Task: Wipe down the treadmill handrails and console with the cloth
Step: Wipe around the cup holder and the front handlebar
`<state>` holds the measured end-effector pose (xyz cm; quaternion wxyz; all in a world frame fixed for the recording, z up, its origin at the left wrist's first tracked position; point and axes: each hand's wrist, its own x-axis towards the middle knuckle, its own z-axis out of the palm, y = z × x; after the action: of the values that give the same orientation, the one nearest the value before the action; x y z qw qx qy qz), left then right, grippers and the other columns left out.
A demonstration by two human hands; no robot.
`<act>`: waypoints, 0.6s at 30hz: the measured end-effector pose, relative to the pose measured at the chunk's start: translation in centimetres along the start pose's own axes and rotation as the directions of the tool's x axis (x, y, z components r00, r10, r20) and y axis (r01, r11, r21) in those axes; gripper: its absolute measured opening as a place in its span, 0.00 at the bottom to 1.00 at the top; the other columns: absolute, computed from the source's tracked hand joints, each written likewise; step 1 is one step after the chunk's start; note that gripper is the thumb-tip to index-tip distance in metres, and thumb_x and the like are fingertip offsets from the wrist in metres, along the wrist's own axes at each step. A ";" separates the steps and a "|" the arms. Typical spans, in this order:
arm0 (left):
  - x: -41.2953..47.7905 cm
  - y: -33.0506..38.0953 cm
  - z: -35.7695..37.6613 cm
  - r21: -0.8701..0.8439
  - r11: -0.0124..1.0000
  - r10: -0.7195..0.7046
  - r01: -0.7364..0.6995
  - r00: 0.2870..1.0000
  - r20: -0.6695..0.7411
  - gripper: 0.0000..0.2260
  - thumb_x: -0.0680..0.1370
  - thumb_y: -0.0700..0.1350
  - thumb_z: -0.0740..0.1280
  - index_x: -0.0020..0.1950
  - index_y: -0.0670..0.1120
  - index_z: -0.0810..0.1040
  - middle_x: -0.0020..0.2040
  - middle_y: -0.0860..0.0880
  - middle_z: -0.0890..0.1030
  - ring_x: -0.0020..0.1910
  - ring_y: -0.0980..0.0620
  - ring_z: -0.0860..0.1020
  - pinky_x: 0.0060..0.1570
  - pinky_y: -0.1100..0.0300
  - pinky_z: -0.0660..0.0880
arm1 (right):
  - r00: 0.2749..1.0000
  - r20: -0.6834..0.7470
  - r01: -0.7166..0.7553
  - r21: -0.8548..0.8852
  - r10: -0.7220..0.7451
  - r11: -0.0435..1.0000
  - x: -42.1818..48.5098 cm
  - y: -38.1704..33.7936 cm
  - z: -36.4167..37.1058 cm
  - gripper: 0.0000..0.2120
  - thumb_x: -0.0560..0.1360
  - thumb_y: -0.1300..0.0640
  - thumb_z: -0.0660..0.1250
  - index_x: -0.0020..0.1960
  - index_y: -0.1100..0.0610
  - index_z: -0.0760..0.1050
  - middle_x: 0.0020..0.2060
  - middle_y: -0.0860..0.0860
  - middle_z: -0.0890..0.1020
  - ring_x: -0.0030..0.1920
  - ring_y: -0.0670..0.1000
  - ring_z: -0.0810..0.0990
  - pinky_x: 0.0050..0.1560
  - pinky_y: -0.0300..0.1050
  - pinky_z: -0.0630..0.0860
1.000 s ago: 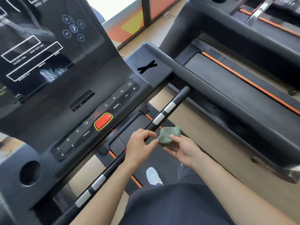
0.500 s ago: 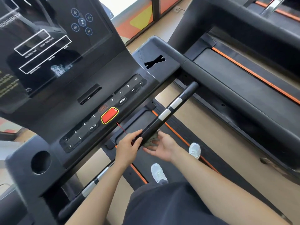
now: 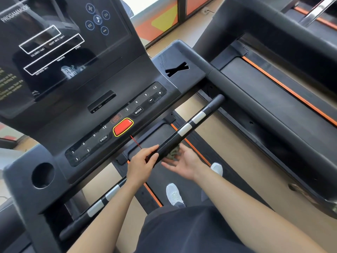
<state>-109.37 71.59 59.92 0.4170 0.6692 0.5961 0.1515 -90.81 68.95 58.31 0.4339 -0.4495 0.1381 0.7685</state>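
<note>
Head view: cloth (image 3: 174, 153) lies between right fingers (image 3: 170, 164) and handrail (image 3: 182, 132).

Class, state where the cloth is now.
Head view, centre: the cloth sits under the handlebar, against the right hand, just right of the left hand.

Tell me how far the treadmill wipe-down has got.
Done: nothing shows as finished. In hand: the left hand grips the front grip bar while the right hand presses the cloth under it. Left: the console and side handrail.
</note>
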 end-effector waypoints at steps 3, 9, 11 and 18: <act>-0.1 0.1 0.0 0.020 1.000 0.008 -0.008 1.000 -0.005 0.14 0.81 0.56 0.66 0.66 0.68 0.76 0.59 0.66 0.80 0.53 0.57 0.82 0.53 0.48 0.82 | 0.999 -0.001 -0.054 -0.024 0.054 0.998 0.3 0.8 0.4 0.22 0.82 0.44 0.61 0.67 0.59 0.76 0.62 0.62 0.80 0.59 0.64 0.82 0.52 0.60 0.82; -0.2 0.6 0.4 0.020 0.998 -0.062 0.063 0.997 -0.048 0.13 0.80 0.55 0.67 0.62 0.70 0.77 0.56 0.69 0.81 0.49 0.58 0.83 0.53 0.48 0.81 | 0.999 -0.037 0.018 0.068 -0.015 0.998 -0.1 -2.8 -0.9 0.12 0.82 0.56 0.61 0.58 0.62 0.78 0.59 0.62 0.80 0.60 0.63 0.80 0.50 0.56 0.80; -0.1 0.9 0.5 0.007 0.994 -0.107 0.107 0.993 -0.055 0.12 0.79 0.57 0.67 0.59 0.72 0.78 0.54 0.70 0.81 0.49 0.60 0.83 0.53 0.48 0.81 | 0.995 -0.081 0.067 0.128 -0.057 0.990 -0.3 -5.1 -1.5 0.11 0.83 0.57 0.60 0.54 0.62 0.77 0.56 0.61 0.80 0.59 0.61 0.79 0.49 0.56 0.78; 1.7 3.7 1.1 0.100 0.965 -0.230 0.242 0.967 -0.113 0.05 0.75 0.47 0.68 0.47 0.59 0.79 0.45 0.60 0.82 0.48 0.53 0.81 0.49 0.53 0.78 | 0.958 -0.178 0.259 0.213 -0.223 0.942 -1.7 -13.6 -3.8 0.10 0.84 0.56 0.59 0.57 0.61 0.75 0.55 0.58 0.79 0.54 0.60 0.80 0.51 0.54 0.78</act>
<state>-105.72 72.92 61.46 0.3632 0.6074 0.6993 0.1001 -77.48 73.67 60.02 0.5630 -0.4658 0.2039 0.6515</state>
